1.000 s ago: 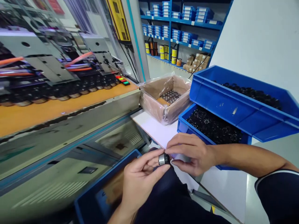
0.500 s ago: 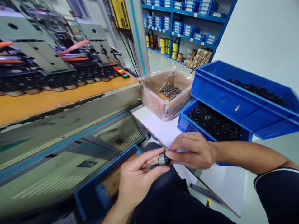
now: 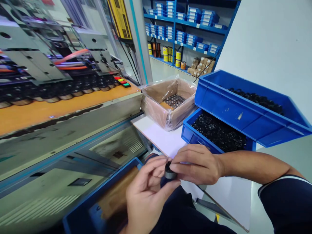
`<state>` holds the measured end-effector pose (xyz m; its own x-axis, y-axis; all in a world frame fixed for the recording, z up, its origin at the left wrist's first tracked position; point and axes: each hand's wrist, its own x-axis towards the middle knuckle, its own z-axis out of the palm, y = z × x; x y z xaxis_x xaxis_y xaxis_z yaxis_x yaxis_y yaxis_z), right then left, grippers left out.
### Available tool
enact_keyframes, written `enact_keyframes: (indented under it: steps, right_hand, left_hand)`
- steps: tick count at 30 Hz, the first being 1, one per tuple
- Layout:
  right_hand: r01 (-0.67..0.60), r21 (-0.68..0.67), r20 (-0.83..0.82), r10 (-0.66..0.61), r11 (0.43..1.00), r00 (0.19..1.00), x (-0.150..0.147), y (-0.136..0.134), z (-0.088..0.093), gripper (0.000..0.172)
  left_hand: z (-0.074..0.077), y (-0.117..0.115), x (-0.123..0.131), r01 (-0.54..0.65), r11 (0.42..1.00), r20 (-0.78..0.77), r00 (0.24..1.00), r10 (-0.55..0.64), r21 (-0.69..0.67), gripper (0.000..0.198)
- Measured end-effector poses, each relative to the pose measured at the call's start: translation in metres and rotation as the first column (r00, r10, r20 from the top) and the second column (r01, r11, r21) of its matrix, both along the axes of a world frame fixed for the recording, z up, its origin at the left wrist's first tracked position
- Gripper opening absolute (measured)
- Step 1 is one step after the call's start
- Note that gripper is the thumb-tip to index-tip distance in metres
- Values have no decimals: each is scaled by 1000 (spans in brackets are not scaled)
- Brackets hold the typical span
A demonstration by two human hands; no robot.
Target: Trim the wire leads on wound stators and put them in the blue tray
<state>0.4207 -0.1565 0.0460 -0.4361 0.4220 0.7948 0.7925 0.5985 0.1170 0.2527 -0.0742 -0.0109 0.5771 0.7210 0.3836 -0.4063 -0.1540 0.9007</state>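
Between my hands, over my lap, is a small round metal core with a black plastic top (image 3: 170, 172), which looks like a motor stator core. My left hand (image 3: 148, 191) grips it by the edge, thumb underneath and fingertips on the far side. From the right, the fingertips of my right hand (image 3: 198, 164) are pinched on the black top, hiding part of it. Just beyond my right hand, a lower blue bin (image 3: 188, 131) holds many black plastic parts (image 3: 216, 130).
An upper blue bin (image 3: 234, 113) of black parts rests over the lower one. A plastic-lined carton (image 3: 156, 113) with metal cores stands on the white table (image 3: 156, 133). On the left, a machine's orange worktop (image 3: 97, 104) carries rows of cores. A blue crate (image 3: 70, 211) sits below.
The core has tipped so its black top faces more upward. Both hands stay on it, and the right fingers have shifted onto its top. The camera view has shifted slightly.
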Motion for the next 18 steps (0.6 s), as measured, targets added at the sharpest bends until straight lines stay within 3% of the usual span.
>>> enact_keyframes:
  steps: [2, 4, 6, 8, 11, 13, 14, 16, 18]
  right_hand:
    - [-6, -73, -80, 0, 997, 997, -2, -2, 0, 15]
    - [-11, -136, -139, -8, 991, 990, -4, -4, -1, 14]
    - [-27, -171, -171, -3, 985, 985, -5, -5, -2, 14]
    - [-40, -187, -180, 6, 981, 984, -6, -6, -3, 14]
    - [-39, -191, -179, 4, 981, 984, -5, -4, -3, 15]
    - [-12, -183, -169, -20, 983, 985, -3, -2, -3, 16]
    - [5, -175, -163, -34, 984, 986, -3, -1, -3, 15]
    - [32, -156, -151, -56, 987, 987, -2, 0, -4, 13]
    - [44, -149, -158, -68, 988, 985, -1, 0, -4, 12]
  left_hand:
    - [5, 9, -3, -81, 950, -1, 996, 86, 302, 37]
    - [10, 18, -7, -115, 826, 9, 991, 133, 551, 29]
    - [11, 22, -9, -146, 732, 28, 985, 171, 665, 25]
    - [8, 20, -9, -186, 723, 51, 978, 204, 665, 27]
    - [-1, 13, -7, -180, 856, 27, 981, 191, 484, 28]
    - [-7, 7, -4, -77, 975, -24, 996, 83, 207, 24]
    - [-8, 5, -1, -2, 999, -31, 1000, 3, 40, 25]
    - [-8, 2, 5, 142, 959, 13, 990, -143, -244, 28]
    - [-6, 0, 10, 255, 881, 92, 967, -238, -399, 31]
